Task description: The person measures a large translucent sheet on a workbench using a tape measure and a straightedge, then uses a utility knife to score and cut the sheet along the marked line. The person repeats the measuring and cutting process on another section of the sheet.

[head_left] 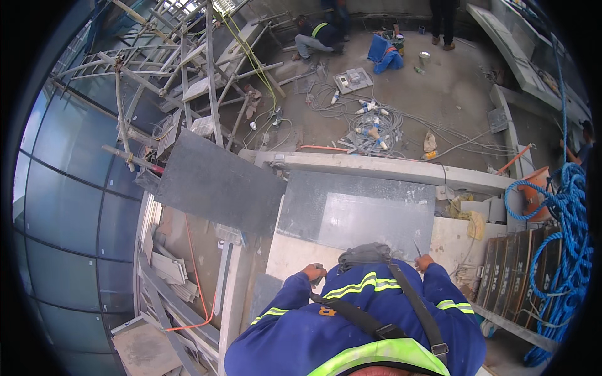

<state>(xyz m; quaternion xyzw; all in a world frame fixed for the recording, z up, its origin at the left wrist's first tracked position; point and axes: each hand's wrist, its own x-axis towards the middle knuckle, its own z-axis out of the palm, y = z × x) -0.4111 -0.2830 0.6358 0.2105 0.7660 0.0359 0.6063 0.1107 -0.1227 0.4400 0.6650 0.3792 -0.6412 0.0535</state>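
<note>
A grey flat panel (301,210) with a pale, shiny rectangle on it lies in front of me on a light board (293,254). My right hand (424,262) is closed around a thin, pointed grey tool (417,247) at the panel's near right corner. Its handle is hidden in my fingers, so I cannot name its kind. My left hand (313,272) is curled by my waist, short of the panel's near edge; what it holds, if anything, is too small to make out. Left of the panel, a second dark grey sheet (216,182) lies at a slant.
Scaffold poles (213,75) and glass panes (66,207) stand left. Beyond a low ledge (376,166) lie coiled cables (376,128); a crouching person (316,39) is farther back. To the right are blue rope (567,232), an orange bucket (536,188) and stacked dark weights (511,266).
</note>
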